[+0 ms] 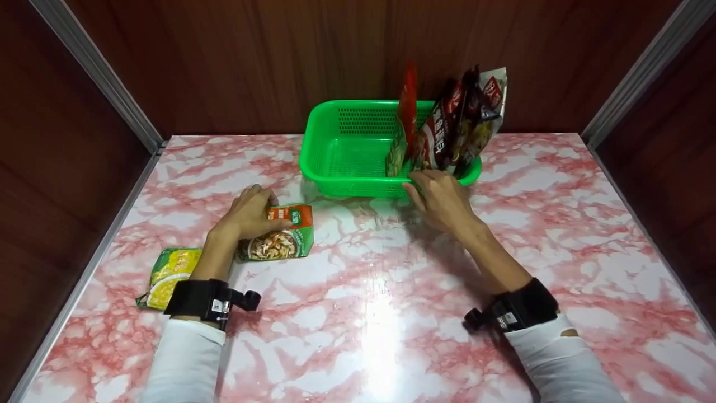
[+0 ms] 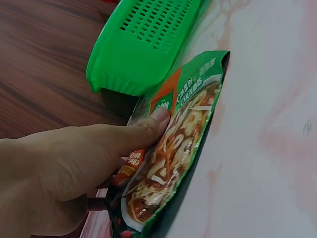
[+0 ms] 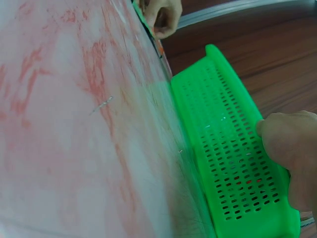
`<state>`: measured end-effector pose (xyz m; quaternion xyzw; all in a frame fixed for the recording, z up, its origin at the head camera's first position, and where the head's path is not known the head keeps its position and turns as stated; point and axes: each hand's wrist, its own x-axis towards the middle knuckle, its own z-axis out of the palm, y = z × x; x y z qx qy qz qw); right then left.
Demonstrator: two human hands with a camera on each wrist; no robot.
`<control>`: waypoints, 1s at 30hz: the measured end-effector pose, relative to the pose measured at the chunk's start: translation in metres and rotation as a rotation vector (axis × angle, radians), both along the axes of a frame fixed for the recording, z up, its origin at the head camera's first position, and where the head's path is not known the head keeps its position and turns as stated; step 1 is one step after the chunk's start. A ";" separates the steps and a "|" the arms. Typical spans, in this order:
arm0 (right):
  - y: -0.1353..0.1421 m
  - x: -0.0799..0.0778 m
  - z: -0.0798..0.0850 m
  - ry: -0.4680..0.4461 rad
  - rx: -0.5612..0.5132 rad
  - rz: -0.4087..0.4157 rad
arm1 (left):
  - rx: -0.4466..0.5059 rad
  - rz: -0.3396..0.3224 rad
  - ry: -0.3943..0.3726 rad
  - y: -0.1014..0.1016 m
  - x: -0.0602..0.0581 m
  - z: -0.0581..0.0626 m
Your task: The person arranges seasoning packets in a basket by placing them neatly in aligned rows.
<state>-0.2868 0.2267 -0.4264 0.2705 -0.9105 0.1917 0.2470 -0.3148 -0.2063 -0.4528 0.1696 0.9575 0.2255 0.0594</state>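
Head view: nearer than the basket (image 1: 358, 188) and left of it, the left hand (image 1: 249, 215) pinches a flat, glossy packet (image 1: 279, 245) under its thumb; the right hand (image 1: 446, 202) grips the perforated plastic basket's near rim.

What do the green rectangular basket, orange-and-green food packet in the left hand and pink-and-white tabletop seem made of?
Green rectangular basket: probably plastic, slightly shiny, evenly coloured, with moulded slots.
Orange-and-green food packet: likely thin printed plastic film, slightly wavy at its edges.
Pink-and-white tabletop: glossy, reflecting bright glare; perhaps stone or printed covering.
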 end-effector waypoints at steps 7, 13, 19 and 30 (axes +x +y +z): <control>0.000 -0.001 -0.002 0.009 0.019 -0.012 | 0.110 -0.027 -0.059 -0.002 0.002 0.005; -0.001 -0.001 -0.002 -0.002 0.033 -0.033 | 0.170 -0.109 -0.116 0.002 0.006 0.015; 0.000 0.000 -0.001 -0.009 0.027 -0.025 | 0.185 -0.219 -0.133 0.011 0.015 0.030; 0.000 -0.001 -0.002 -0.005 0.022 -0.024 | 0.455 -0.287 -0.107 0.048 0.031 0.053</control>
